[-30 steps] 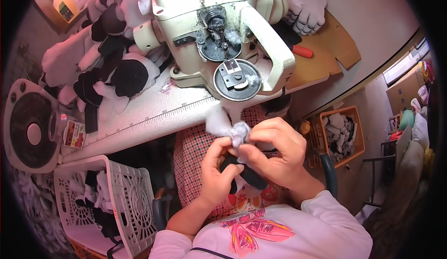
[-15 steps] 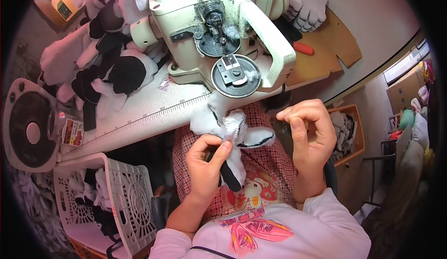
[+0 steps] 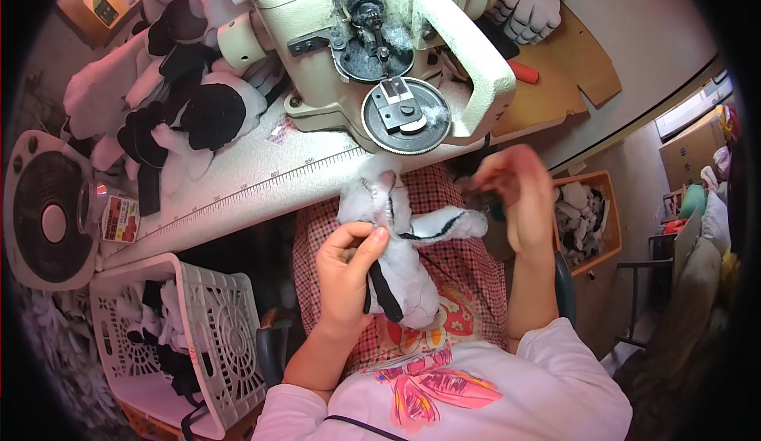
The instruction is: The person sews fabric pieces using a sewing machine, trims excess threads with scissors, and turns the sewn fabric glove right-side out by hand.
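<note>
Over lap (image 3: 472, 270), near sewing machine (image 3: 315, 96): L hand (image 3: 346, 262) pinches b/w cloth piece (image 3: 410, 286); R hand (image 3: 519, 191) apart, blurred, can't tell if holding. Step prob. hand-adjusting; next move likely needs R hand on it.

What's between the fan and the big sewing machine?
In the head view, a pile of black and white cloth pieces lies on the table, between the fan and the sewing machine.

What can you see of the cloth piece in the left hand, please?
The cloth piece looks soft and crumpled, mostly white with dark lines, a black strip hanging lower left and one lobe jutting right. The left hand pinches it over the checked cloth; contact there is unclear.
</note>
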{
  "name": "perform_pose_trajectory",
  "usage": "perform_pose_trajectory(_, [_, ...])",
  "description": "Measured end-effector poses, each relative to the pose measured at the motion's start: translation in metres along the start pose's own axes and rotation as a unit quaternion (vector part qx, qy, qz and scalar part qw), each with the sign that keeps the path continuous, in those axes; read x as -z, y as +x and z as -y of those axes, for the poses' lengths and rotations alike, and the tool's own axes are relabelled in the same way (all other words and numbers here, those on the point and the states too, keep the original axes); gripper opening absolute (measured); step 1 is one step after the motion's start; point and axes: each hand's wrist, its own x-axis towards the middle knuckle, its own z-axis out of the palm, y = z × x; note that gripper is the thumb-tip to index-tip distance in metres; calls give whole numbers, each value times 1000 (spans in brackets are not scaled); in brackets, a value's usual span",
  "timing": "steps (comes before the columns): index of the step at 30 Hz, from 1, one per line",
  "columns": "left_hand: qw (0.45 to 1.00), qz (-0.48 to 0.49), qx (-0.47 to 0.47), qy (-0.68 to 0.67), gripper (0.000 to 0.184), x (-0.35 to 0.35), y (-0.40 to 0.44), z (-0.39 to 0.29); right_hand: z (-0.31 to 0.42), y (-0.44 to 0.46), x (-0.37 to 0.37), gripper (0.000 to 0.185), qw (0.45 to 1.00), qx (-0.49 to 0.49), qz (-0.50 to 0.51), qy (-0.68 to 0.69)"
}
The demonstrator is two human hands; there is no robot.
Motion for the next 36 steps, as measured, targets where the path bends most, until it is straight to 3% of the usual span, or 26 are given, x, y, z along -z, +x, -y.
perform_pose_trajectory(2, [1000,-10,3,-12,5,1,1,1,-43,13,22,27,947,-193,87,240])
perform_pose_trajectory(3, [1000,-20,6,-23,5,1,2,1,-52,20,24,27,948,-193,87,239])
perform_pose_trajectory(5, [999,-23,2,-24,6,1,2,2,-70,32,27,39,832,-317,-20,455])
perform_pose_trajectory(6, [999,-25,-4,-23,7,2,2,1,-115,40,44,49,965,-120,14,233])
perform_pose_trajectory(7, [999,-26,-5,-21,7,2,2,2,-136,52,55,48,997,-50,-59,29])
perform_pose_trajectory(8, [999,-28,-7,-28,8,3,3,2,-156,63,68,48,976,23,-128,-176])
perform_pose_trajectory(10, [999,-32,-11,-32,8,3,2,2,-238,83,134,41,979,-80,-151,-107])
perform_pose_trajectory(11, [998,-34,-17,-40,9,2,1,1,-285,93,169,34,953,-173,-219,122])
perform_pose_trajectory(13, [998,-36,-23,-49,9,1,-2,1,-319,86,188,16,824,-299,-286,386])
perform_pose_trajectory(14, [996,-49,-67,-8,10,1,-3,3,-325,69,186,10,783,-339,-299,428])
perform_pose_trajectory(16, [989,-64,-127,38,13,-1,-6,5,-249,29,112,28,825,-378,-318,274])
perform_pose_trajectory(19, [974,-74,-184,106,12,1,-10,10,-355,12,217,32,817,-373,-226,376])
perform_pose_trajectory(20, [974,-75,-182,108,12,2,-11,11,-368,9,239,39,845,-376,-110,363])
perform_pose_trajectory(21, [961,-82,-214,152,11,2,-10,12,-353,9,229,39,845,-375,-111,365])
perform_pose_trajectory(23, [946,-82,-248,193,10,1,-7,14,-272,16,174,38,931,-270,-190,156])
perform_pose_trajectory(25, [935,-105,-266,211,11,3,-8,16,-206,15,110,34,926,-131,-287,209])
perform_pose_trajectory(27, [925,-108,-281,233,9,1,-8,17,-137,2,62,33,945,-26,-273,178])
perform_pose_trajectory(28, [914,-107,-298,254,7,1,-7,17,-113,-2,48,33,945,-27,-273,179])
perform_pose_trajectory(30, [919,-108,-285,251,10,1,-9,19,-74,-10,30,35,972,99,-205,51])
perform_pose_trajectory(34, [927,-109,-267,238,13,-2,-12,20,-17,-34,0,41,980,131,-148,12])
perform_pose_trajectory(35, [927,-109,-270,239,13,-2,-12,20,-14,-46,-5,51,984,165,-66,25])
perform_pose_trajectory(36, [926,-106,-274,236,13,-2,-12,21,0,-61,-9,59,989,139,49,-6])
